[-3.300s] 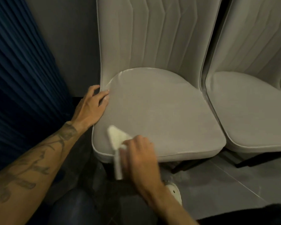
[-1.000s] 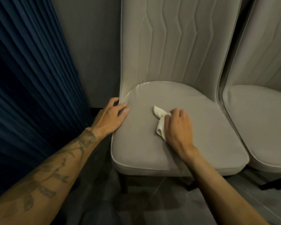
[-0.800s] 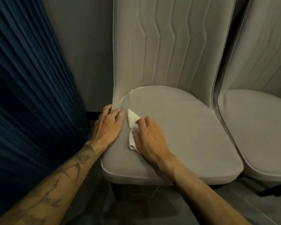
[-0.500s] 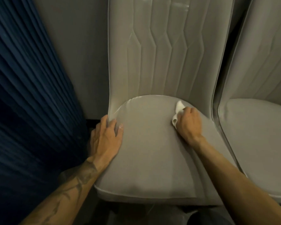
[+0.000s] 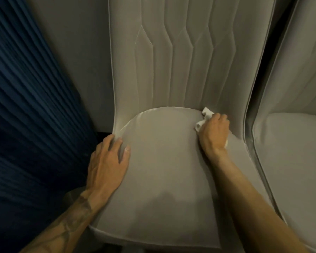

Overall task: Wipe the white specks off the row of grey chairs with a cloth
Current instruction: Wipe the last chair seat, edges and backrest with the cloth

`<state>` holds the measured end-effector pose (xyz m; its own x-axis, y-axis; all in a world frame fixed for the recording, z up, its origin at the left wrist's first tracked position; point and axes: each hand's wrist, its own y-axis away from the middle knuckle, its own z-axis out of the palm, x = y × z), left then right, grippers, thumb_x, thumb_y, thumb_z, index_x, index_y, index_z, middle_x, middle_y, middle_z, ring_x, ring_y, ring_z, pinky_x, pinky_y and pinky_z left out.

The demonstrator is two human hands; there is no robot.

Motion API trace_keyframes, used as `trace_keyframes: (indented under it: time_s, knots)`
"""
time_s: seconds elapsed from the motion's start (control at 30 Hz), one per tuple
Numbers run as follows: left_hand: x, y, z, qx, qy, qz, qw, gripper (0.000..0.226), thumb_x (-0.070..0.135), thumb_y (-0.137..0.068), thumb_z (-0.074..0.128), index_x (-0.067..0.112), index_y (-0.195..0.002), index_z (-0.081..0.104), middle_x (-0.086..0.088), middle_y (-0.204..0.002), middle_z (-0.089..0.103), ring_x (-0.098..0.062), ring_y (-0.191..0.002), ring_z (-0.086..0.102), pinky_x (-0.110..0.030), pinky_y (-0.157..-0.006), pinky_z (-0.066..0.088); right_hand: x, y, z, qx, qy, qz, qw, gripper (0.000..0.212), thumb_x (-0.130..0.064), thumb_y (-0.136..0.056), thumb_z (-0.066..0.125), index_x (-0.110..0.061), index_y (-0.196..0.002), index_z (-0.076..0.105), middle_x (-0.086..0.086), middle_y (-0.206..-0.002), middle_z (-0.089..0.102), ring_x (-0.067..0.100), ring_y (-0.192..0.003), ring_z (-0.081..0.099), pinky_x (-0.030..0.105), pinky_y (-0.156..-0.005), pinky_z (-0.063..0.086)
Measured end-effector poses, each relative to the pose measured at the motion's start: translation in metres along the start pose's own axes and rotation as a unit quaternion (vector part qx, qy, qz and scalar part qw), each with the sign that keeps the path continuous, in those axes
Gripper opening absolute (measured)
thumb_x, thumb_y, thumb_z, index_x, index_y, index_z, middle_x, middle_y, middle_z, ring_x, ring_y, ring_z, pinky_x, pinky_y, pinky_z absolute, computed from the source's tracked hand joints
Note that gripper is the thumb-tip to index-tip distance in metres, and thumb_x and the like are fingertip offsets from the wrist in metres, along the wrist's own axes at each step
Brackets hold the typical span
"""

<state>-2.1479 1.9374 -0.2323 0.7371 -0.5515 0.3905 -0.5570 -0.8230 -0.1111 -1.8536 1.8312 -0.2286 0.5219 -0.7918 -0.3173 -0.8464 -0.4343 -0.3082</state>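
- At two o'clock on the grey seat, the right hand grips the cloth, having swept over from nine o'clock.
- Left hand lies flat at nine o'clock, fingers straight.
- Seat probably almost done.

The left hand rests flat on the left edge of the chair seat, the right hand holds the cloth at the seat's rear right corner against the backrest, a second chair stands just beside it on the right, and a curtain hangs to the left before the wall.
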Motion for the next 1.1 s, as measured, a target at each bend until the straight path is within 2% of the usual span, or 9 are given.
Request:
trace_keyframes:
  time_s: [0.13,0.27,0.37,0.53,0.6,0.7,0.83,0.97,1.1]
  knots:
    - [0.000,0.001,0.001,-0.001,0.002,-0.004,1.000,0.057,0.046,-0.107,0.041,0.011,-0.151,0.053,-0.005,-0.161,0.038,-0.029,-0.140,0.042,-0.052,-0.114,0.041,-0.023,0.002,0.010,-0.038,-0.073,-0.099,0.992,0.025,-0.008,-0.098,0.045,0.005,-0.119,0.051,0.024,-0.123,0.052,0.038,-0.113,0.049,0.040,-0.100,0.034]
    - [0.005,0.002,-0.001,0.000,0.019,-0.006,1.000,0.062,0.049,-0.105,0.038,0.010,-0.150,0.054,-0.006,-0.159,0.040,-0.030,-0.139,0.043,-0.054,-0.113,0.043,0.020,0.021,-0.005,0.018,-0.091,-0.113,0.989,0.024,-0.011,-0.090,0.066,0.008,-0.101,0.056,0.029,-0.103,0.055,0.044,-0.093,0.053,0.049,-0.085,0.043]
    - [0.007,0.003,-0.001,0.000,0.013,-0.006,1.000,0.064,0.050,-0.104,0.036,0.009,-0.150,0.054,-0.007,-0.159,0.042,-0.031,-0.140,0.044,-0.052,-0.113,0.043,0.029,0.018,-0.004,0.019,-0.091,-0.064,0.994,0.016,-0.004,-0.091,0.059,0.009,-0.100,0.056,0.031,-0.102,0.057,0.046,-0.089,0.055,0.050,-0.080,0.045]
    - [0.005,0.002,0.002,0.003,0.011,-0.004,1.000,0.058,0.046,-0.106,0.040,0.011,-0.150,0.054,-0.005,-0.159,0.041,-0.028,-0.139,0.044,-0.049,-0.114,0.043,-0.013,-0.017,0.006,-0.077,-0.175,-0.085,0.978,0.044,-0.013,-0.095,0.054,0.014,-0.129,0.047,0.029,-0.123,0.053,0.042,-0.113,0.051,0.037,-0.099,0.038]
    - [0.004,0.002,0.002,0.002,0.014,-0.004,1.000,0.059,0.048,-0.106,0.038,0.012,-0.151,0.053,-0.003,-0.160,0.041,-0.026,-0.140,0.043,-0.048,-0.114,0.043,-0.007,-0.018,0.009,-0.042,-0.163,-0.081,0.982,0.036,-0.010,-0.093,0.051,0.012,-0.122,0.053,0.029,-0.117,0.056,0.042,-0.108,0.053,0.033,-0.094,0.036]
    - [0.005,0.002,0.000,0.006,0.027,-0.010,1.000,0.062,0.050,-0.105,0.036,0.014,-0.152,0.053,-0.003,-0.160,0.041,-0.025,-0.141,0.043,-0.046,-0.115,0.043,0.008,-0.012,0.014,0.023,-0.116,-0.059,0.991,0.018,-0.008,-0.097,0.047,0.006,-0.103,0.058,0.028,-0.101,0.059,0.043,-0.091,0.055,0.044,-0.087,0.040]
    - [0.005,0.002,0.002,0.011,0.023,-0.008,1.000,0.060,0.048,-0.105,0.038,0.013,-0.150,0.055,-0.004,-0.159,0.044,-0.025,-0.141,0.043,-0.046,-0.116,0.041,-0.020,-0.032,0.021,-0.038,-0.122,-0.054,0.990,0.026,-0.006,-0.102,0.039,0.010,-0.114,0.055,0.030,-0.115,0.057,0.045,-0.105,0.053,0.045,-0.096,0.036]
    - [0.002,0.000,0.004,0.009,0.019,-0.014,1.000,0.058,0.049,-0.109,0.034,0.013,-0.149,0.056,-0.004,-0.157,0.046,-0.026,-0.140,0.045,-0.048,-0.114,0.043,-0.037,-0.036,0.023,-0.094,-0.151,-0.164,0.970,0.028,-0.007,-0.100,0.044,0.007,-0.120,0.058,0.025,-0.119,0.057,0.040,-0.112,0.052,0.037,-0.100,0.035]
    - [0.003,0.000,0.004,0.005,0.014,-0.019,1.000,0.062,0.052,-0.108,0.029,0.013,-0.148,0.057,-0.005,-0.158,0.046,-0.027,-0.139,0.045,-0.049,-0.112,0.044,-0.014,-0.041,0.022,-0.057,-0.117,-0.108,0.986,0.028,-0.015,-0.095,0.050,0.006,-0.111,0.059,0.026,-0.114,0.056,0.043,-0.104,0.052,0.045,-0.093,0.039]
